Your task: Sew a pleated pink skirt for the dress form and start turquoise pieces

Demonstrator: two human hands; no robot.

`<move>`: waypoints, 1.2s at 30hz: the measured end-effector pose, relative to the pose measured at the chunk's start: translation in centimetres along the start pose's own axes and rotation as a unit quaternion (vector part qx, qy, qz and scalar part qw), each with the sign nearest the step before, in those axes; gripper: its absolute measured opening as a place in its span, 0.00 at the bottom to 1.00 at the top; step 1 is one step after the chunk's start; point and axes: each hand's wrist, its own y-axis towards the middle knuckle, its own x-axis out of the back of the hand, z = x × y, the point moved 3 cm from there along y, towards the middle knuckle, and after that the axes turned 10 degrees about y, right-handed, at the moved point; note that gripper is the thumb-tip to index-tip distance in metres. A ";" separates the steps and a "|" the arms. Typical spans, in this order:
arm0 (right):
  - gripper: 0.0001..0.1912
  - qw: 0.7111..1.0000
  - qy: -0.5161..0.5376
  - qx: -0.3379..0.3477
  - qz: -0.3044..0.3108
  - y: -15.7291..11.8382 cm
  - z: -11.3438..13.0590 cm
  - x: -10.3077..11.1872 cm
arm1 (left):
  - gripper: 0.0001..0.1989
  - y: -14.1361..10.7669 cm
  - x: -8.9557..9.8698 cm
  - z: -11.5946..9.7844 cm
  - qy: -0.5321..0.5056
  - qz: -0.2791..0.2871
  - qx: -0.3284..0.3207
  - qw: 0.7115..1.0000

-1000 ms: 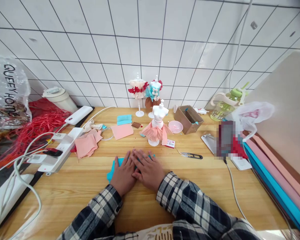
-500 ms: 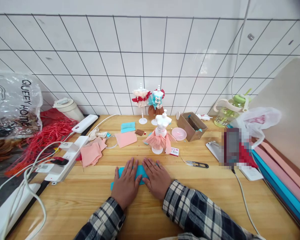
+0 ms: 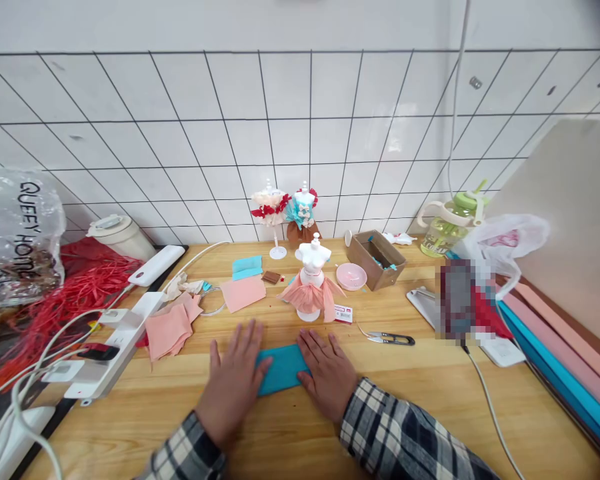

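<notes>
A folded strip of blue crepe paper (image 3: 281, 369) lies flat on the wooden table in front of me. My left hand (image 3: 234, 380) rests at its left end, fingers outstretched, slightly blurred, with the thumb at the paper's edge. Over the right end lies my right hand (image 3: 326, 372), palm down and fingers straight, hiding that part of the paper. Just beyond the hands stands a small white dress-form mannequin (image 3: 314, 256) wearing a peach skirt (image 3: 312, 295). Thread snips (image 3: 391, 339) lie to the right of my right hand.
Peach paper pieces (image 3: 169, 332) and a power strip (image 3: 117, 347) lie on the left. Two dressed mannequins (image 3: 277, 251), a pink dish (image 3: 351, 276) and a cardboard box (image 3: 376, 267) stand behind. On the right are a bottle (image 3: 445, 230), a pixelated device and coloured paper sheets (image 3: 565, 373).
My left hand has slid left and toward me, uncovering more of the blue paper's middle. The right hand stays on the right end. The camera view has shifted slightly.
</notes>
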 end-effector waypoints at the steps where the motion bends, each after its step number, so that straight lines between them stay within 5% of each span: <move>1: 0.32 1.000 0.006 0.000 0.000 0.1 0.0 0.0 | 0.28 1.3 1.3 1.2 -0.003 -0.026 0.010 1.000; 5: 0.33 1.000 0.029 0.003 0.006 0.2 0.0 0.4 | 0.27 8.7 4.1 6.5 -0.022 -0.054 0.011 0.998; 9: 0.34 0.999 0.049 0.011 0.012 0.1 0.0 0.9 | 0.23 15.2 2.3 9.6 -0.027 -0.020 0.002 0.999; 13: 0.35 0.998 0.062 0.017 0.017 0.0 0.1 1.4 | 0.22 17.4 1.1 9.7 -0.030 -0.035 0.013 0.999; 16: 0.35 0.997 0.069 0.018 0.023 0.2 0.2 1.7 | 0.23 16.2 1.4 8.7 -0.037 -0.069 0.023 0.997; 24: 0.36 0.997 0.063 0.018 0.034 0.2 0.3 1.8 | 0.16 11.0 -0.2 6.6 0.016 -0.050 -0.077 0.996; 28: 0.37 0.998 0.053 0.031 0.033 0.1 0.3 1.7 | 0.16 8.7 1.0 6.6 0.012 -0.093 -0.058 0.994; 32: 0.35 0.992 0.085 0.060 -0.068 0.0 0.4 2.9 | 0.10 3.7 3.2 4.7 -0.058 -0.207 -0.114 0.970; 36: 0.15 0.959 0.187 0.075 -0.201 -0.6 1.1 4.7 | 0.06 -1.0 3.9 3.6 -0.181 -0.227 -0.064 0.955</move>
